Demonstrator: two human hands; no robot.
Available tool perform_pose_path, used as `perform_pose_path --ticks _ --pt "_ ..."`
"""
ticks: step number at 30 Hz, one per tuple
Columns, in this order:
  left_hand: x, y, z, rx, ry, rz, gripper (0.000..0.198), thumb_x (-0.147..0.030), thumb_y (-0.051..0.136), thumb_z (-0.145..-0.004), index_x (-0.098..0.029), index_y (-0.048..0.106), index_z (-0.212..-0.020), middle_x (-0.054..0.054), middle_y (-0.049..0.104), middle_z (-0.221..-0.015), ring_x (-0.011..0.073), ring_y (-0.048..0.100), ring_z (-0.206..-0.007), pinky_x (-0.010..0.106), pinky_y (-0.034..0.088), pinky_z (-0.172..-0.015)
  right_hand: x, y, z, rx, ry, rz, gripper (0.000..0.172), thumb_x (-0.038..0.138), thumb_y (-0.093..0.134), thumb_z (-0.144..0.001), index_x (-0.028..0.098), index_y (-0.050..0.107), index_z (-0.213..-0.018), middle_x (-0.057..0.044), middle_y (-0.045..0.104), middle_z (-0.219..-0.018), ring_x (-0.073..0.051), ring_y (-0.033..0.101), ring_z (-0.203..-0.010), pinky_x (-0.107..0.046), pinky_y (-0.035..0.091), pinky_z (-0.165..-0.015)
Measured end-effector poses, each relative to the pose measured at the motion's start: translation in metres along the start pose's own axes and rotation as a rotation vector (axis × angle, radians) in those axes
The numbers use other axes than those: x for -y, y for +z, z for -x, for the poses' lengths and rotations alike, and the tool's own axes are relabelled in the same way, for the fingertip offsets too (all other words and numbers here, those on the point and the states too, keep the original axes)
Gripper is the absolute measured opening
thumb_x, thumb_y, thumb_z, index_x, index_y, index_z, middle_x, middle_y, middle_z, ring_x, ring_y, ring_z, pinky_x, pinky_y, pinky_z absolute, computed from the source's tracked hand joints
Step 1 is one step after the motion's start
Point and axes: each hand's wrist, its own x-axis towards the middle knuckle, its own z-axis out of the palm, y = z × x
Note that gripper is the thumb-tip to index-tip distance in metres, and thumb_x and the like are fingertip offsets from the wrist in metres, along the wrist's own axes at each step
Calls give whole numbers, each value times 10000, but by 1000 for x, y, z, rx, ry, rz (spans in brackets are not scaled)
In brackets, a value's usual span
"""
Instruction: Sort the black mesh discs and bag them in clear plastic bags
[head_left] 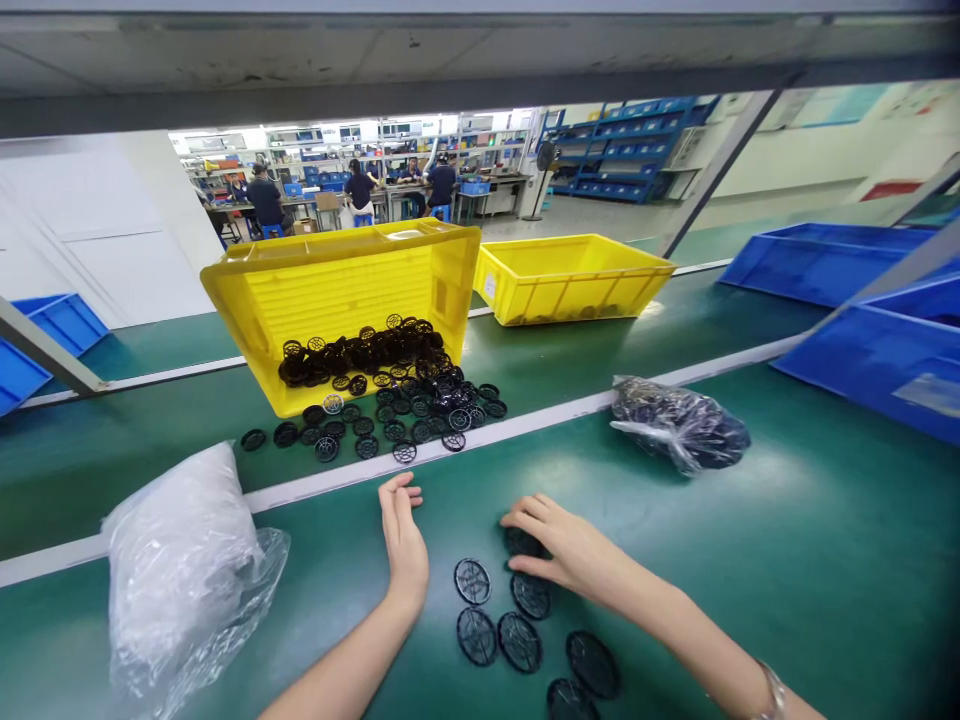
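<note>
My right hand (pixel 555 540) is bent over a black round grille (pixel 523 541), with the thumb at its near edge and the fingers at the far side. Several more black round spoked grilles (pixel 477 636) lie loose on the green table below and left of that hand. My left hand (pixel 405 535) is raised beside them, its fingers loosely bent and apart, with nothing visible in it. Just beyond it, many small black grilles (pixel 366 446) spill out of a tipped yellow bin (pixel 337 290) toward the white strip.
A clear bag of white items (pixel 180 560) lies at left. Another bag of dark parts (pixel 679 425) rests at right. Behind stand a second yellow bin (pixel 577 285) and blue bins (pixel 885 350). A shelf (pixel 450 60) spans overhead. Several people sit at far benches.
</note>
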Motion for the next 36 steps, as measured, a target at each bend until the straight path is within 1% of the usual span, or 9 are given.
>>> perform_pose_path --ticks 4,8,11,15,19,23,27,30,36 --pt "1 0 3 34 0 -21 363 -478 363 -1004 -208 592 -1086 63 617 -1020 194 594 -929 353 466 -893 -1 12 5 -87 -14 -29 289 338 538 -960 231 615 -1217 -99 652 -1159 -281 593 -1052 -472 525 -920" --pt "-1 1 6 117 -3 -47 386 -508 363 -1000 -212 593 -1092 63 627 -999 198 597 -901 361 468 -886 1 13 -10 -185 113 -228 328 317 385 -1003 219 596 -1233 -102 678 -1104 -237 656 -927 -437 544 -883" --pt "-3 1 8 183 10 -66 394 -519 356 -1000 -216 598 -1071 67 629 -1022 197 593 -914 357 466 -890 2 13 -21 -123 196 -421 336 388 401 -1006 223 633 -1185 -75 706 -1008 -221 670 -858 -398 559 -824" --pt "-6 2 9 225 40 -61 404 -534 361 -995 -216 609 -1024 75 625 -1049 201 589 -939 346 473 -872 4 15 -25 -121 124 -355 312 435 491 -975 244 712 -1083 -82 662 -1063 -245 619 -1019 -414 505 -928" --pt "-5 2 8 219 31 -55 403 -534 359 -995 -214 602 -1025 76 621 -1053 202 586 -942 346 472 -872 13 12 -16 -10 82 -397 306 418 477 -993 245 728 -1017 -61 666 -985 -205 635 -878 -344 517 -808" --pt "-4 3 7 223 24 -60 380 -499 344 -1007 -214 594 -1035 71 615 -1058 196 582 -943 340 473 -869 14 3 -19 78 -11 -455 308 392 453 -1015 247 726 -1011 -37 715 -988 -197 652 -918 -318 508 -837" --pt "-4 4 7 199 14 -43 375 -485 341 -1012 -214 600 -1033 68 621 -1046 190 586 -921 336 477 -861 -1 2 -56 -143 11 -296 249 343 468 -1000 230 684 -1050 -51 690 -1020 -197 644 -875 -339 525 -818" --pt "-3 4 6 179 9 -26 385 -504 352 -1006 -217 608 -1027 63 626 -1041 188 591 -908 331 480 -853 -11 8 -95 -311 22 -74 240 291 519 -965 223 618 -1173 -87 631 -1154 -223 627 -994 -376 535 -870" --pt "-3 3 3 165 -6 -24 379 -487 340 -1014 -212 599 -1025 61 624 -1017 184 595 -895 333 484 -856 -11 19 -128 -296 36 119 158 201 582 -924 218 621 -1076 -111 605 -1159 -258 594 -1046 -405 522 -894"
